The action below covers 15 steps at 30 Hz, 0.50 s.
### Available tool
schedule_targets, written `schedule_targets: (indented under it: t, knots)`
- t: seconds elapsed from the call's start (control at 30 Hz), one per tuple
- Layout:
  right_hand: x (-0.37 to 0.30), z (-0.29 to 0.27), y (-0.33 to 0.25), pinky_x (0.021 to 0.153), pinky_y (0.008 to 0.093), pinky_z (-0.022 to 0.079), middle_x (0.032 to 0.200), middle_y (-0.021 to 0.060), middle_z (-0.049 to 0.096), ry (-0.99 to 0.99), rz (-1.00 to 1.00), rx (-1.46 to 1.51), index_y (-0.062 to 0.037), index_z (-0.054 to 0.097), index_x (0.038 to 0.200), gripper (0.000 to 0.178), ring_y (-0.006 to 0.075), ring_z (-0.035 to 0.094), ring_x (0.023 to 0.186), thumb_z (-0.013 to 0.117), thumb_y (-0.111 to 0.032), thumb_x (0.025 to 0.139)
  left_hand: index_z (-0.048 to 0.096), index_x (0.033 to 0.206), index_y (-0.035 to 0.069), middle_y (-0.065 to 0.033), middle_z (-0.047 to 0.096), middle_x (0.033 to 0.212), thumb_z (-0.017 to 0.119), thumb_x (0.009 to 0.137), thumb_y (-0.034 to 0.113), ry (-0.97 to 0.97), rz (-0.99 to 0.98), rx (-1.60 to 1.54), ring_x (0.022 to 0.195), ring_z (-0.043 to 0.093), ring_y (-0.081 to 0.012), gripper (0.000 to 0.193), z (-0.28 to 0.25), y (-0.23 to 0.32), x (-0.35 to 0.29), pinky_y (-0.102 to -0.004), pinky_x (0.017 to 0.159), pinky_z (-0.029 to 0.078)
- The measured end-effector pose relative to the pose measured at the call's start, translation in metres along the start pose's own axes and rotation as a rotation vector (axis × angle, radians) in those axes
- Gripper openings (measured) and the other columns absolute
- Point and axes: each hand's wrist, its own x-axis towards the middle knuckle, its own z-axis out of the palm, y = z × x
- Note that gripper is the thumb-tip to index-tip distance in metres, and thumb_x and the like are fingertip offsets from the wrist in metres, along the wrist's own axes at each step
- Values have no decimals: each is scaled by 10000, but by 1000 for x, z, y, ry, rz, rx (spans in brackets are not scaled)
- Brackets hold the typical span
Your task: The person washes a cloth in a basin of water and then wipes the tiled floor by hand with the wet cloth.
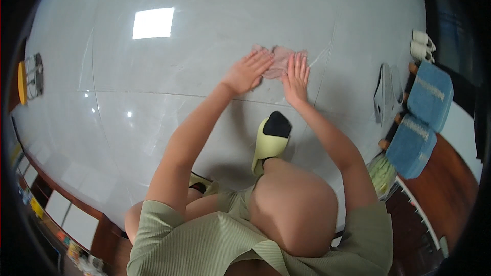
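A crumpled pink cloth (279,61) lies on the shiny grey tiled floor (204,41), spread between my two hands. My left hand (248,72) rests flat on its left edge, fingers stretched out. On the cloth's right side my right hand (295,81) presses down with its fingers straight and close together. Neither hand wraps round the cloth; both lie on top of it. Just below my hands is my foot in a yellow-green slipper (271,143) with a dark sock.
To the right stand two blue-cushioned stools (430,96), with a pair of grey slippers (386,94) and white shoes (422,46) nearby. A green vegetable in a plastic bag (381,174) sits by them. Wooden cabinets (82,220) line the lower left; a yellow-edged object (23,83) is far left.
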Motion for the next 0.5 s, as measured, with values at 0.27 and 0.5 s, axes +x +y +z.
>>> schedule_targets:
  t: [0.27, 0.5]
  knots:
    - [6, -34, -19, 1036, 430, 331, 1406, 118, 344, -43, -48, -29, -150, 334, 1392, 654, 326, 310, 1301, 598, -178, 795, 391, 1350, 101, -71, 389, 1393, 596, 787, 185, -26, 31, -32, 1256, 386, -281, 606, -40, -19, -11, -405, 1037, 329]
    - [-11, -25, -31, 770, 339, 496, 992, 42, 541, 50, 9, 126, -171, 618, 1143, 445, 239, 544, 937, 661, -63, 713, 575, 1114, 89, -37, 553, 1011, 647, 694, 81, 27, -63, -36, 905, 542, -213, 426, -27, -9, -6, -353, 801, 473]
